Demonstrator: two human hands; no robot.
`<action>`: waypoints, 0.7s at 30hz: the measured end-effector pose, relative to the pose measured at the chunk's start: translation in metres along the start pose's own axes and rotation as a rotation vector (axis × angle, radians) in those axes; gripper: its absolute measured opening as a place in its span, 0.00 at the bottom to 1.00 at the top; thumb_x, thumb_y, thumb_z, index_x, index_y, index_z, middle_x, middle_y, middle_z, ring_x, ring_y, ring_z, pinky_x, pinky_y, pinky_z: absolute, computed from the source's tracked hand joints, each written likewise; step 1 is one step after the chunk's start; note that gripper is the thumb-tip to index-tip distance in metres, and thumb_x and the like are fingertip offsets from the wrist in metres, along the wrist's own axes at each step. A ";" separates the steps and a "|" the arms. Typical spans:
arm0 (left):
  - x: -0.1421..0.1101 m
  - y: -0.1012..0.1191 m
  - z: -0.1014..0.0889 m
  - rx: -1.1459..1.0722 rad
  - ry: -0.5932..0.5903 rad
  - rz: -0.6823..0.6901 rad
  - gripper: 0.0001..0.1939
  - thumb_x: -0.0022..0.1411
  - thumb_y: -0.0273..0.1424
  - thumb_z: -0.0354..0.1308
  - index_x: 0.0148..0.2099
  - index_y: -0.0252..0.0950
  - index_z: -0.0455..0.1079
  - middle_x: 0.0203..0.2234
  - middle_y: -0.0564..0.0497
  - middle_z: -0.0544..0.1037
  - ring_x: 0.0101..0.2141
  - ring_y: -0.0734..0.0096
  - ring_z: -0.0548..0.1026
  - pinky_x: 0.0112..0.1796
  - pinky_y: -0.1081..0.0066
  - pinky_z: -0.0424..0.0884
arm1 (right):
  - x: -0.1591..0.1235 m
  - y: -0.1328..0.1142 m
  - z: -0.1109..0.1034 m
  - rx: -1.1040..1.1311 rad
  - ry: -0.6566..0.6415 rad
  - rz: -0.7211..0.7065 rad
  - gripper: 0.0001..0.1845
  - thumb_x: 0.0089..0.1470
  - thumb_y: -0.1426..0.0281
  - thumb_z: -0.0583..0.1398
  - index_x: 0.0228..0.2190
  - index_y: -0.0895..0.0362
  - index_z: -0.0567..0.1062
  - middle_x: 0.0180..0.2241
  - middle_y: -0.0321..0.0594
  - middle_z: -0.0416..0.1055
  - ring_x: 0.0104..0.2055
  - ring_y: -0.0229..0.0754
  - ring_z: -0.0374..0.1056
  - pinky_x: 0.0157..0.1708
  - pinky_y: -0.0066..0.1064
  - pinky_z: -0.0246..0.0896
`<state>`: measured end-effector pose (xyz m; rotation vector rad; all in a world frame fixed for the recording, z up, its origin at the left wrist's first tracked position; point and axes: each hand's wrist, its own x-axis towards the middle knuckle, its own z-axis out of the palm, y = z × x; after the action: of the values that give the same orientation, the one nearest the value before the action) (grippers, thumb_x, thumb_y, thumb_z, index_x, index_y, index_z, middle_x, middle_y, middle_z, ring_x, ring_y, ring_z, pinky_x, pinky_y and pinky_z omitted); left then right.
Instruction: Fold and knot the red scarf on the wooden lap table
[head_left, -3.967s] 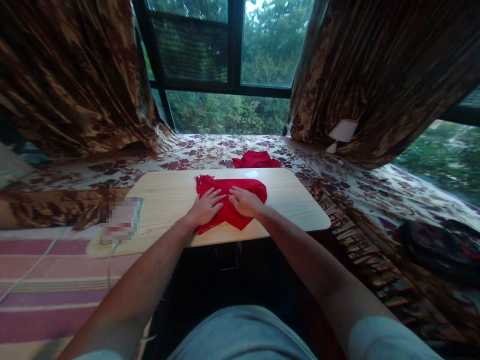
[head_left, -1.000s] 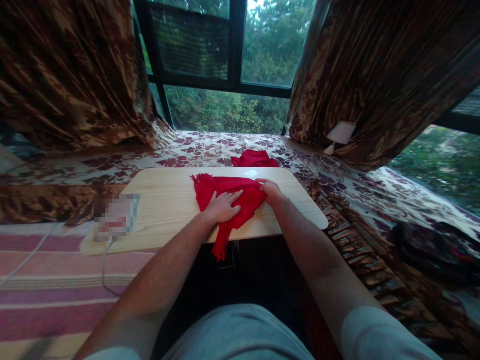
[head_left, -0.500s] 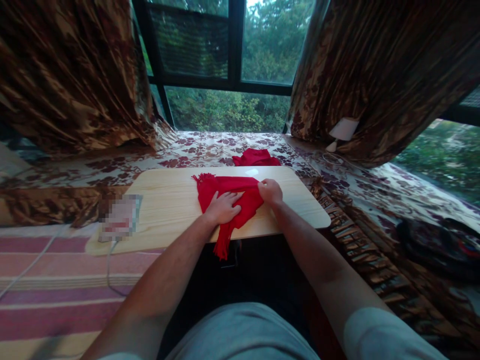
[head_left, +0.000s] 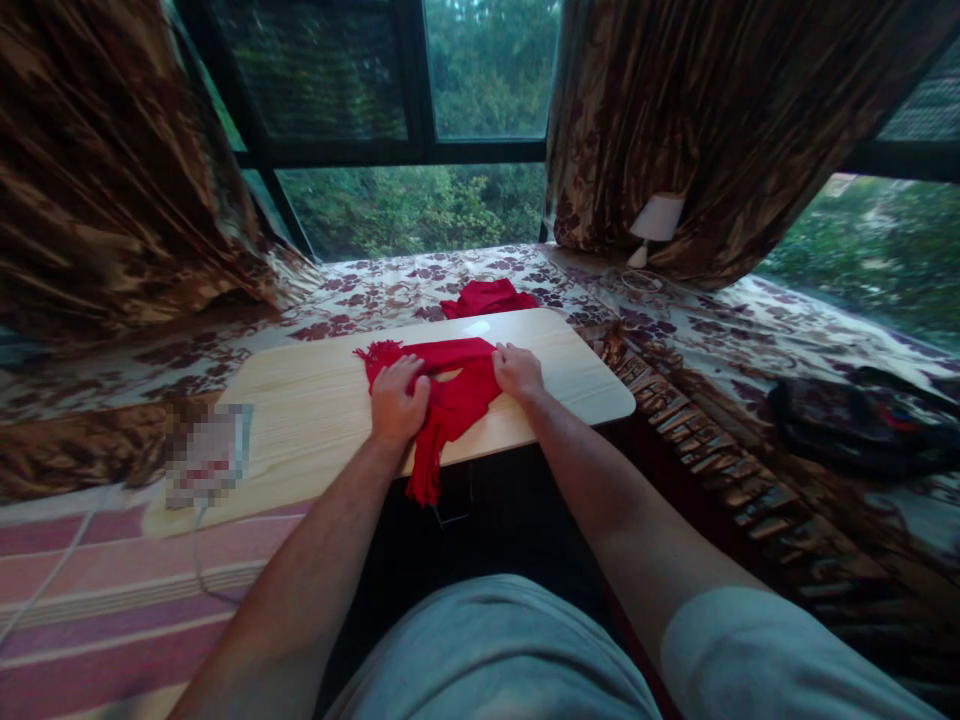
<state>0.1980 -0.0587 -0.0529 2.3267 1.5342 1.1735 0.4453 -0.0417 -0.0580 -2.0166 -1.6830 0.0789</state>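
Note:
A red fringed scarf (head_left: 466, 402) lies in a bent shape on the small wooden-topped table (head_left: 315, 400). One fringed end points to the far left, and the other hangs over the front edge. A small gap inside the bend shows the tabletop. My left hand (head_left: 400, 400) rests on the scarf's left part, thumb apart from the fingers. At the right bend, my right hand (head_left: 519, 371) has its fingers curled around the scarf's edge; the fingertips are partly hidden.
Behind the table, another red cloth (head_left: 489, 297) lies on the floral cover. A blurred-out flat object (head_left: 208, 455) with a cable sits at the table's left end. A white lamp (head_left: 658, 218) stands back right; a dark bag (head_left: 855, 425) lies right.
Over the last seconds the scarf's near fringe came to hang off the front edge. My left hand has since shifted left along the scarf; my right hand stays at its right bend. The view turned.

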 end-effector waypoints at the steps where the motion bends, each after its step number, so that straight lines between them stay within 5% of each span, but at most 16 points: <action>1: 0.002 -0.006 -0.002 0.000 0.097 -0.081 0.24 0.70 0.38 0.44 0.61 0.37 0.70 0.61 0.45 0.73 0.63 0.61 0.66 0.65 0.59 0.56 | 0.001 0.001 0.001 0.032 0.034 0.009 0.24 0.70 0.64 0.47 0.58 0.55 0.73 0.58 0.48 0.71 0.59 0.48 0.65 0.61 0.39 0.52; 4: 0.011 -0.032 -0.008 -0.021 0.304 -0.392 0.25 0.71 0.37 0.39 0.61 0.38 0.68 0.58 0.46 0.75 0.59 0.64 0.70 0.60 0.64 0.64 | 0.005 0.005 0.001 0.137 0.145 0.064 0.24 0.69 0.67 0.47 0.58 0.61 0.73 0.59 0.50 0.71 0.61 0.45 0.64 0.62 0.34 0.50; 7: 0.019 -0.059 -0.014 -0.064 0.229 -0.595 0.21 0.67 0.38 0.47 0.54 0.39 0.73 0.51 0.48 0.79 0.53 0.61 0.75 0.55 0.63 0.68 | 0.006 0.009 -0.001 0.227 0.173 0.134 0.25 0.70 0.65 0.46 0.53 0.61 0.77 0.54 0.48 0.75 0.56 0.43 0.68 0.58 0.30 0.54; 10: 0.021 -0.071 -0.018 -0.106 0.109 -0.586 0.19 0.62 0.38 0.53 0.51 0.39 0.76 0.46 0.48 0.81 0.48 0.61 0.77 0.52 0.64 0.70 | 0.006 0.010 -0.002 0.263 0.160 0.157 0.25 0.69 0.63 0.46 0.48 0.57 0.81 0.49 0.45 0.79 0.49 0.42 0.71 0.51 0.28 0.57; 15: 0.018 -0.063 -0.018 -0.059 0.075 -0.524 0.20 0.63 0.38 0.51 0.52 0.37 0.76 0.47 0.46 0.81 0.50 0.58 0.76 0.53 0.63 0.68 | 0.004 0.008 -0.001 0.254 0.153 0.103 0.24 0.69 0.61 0.48 0.43 0.55 0.82 0.45 0.44 0.80 0.45 0.42 0.71 0.47 0.28 0.57; 21: 0.020 -0.071 -0.016 0.009 0.076 -0.515 0.25 0.69 0.41 0.41 0.56 0.36 0.71 0.49 0.44 0.79 0.50 0.61 0.76 0.50 0.64 0.70 | 0.008 0.013 -0.001 0.271 0.157 0.201 0.27 0.70 0.62 0.45 0.42 0.57 0.81 0.45 0.46 0.79 0.45 0.42 0.70 0.45 0.28 0.57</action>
<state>0.1388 -0.0129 -0.0654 1.7375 1.9982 1.1194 0.4593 -0.0362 -0.0602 -1.9249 -1.2955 0.2019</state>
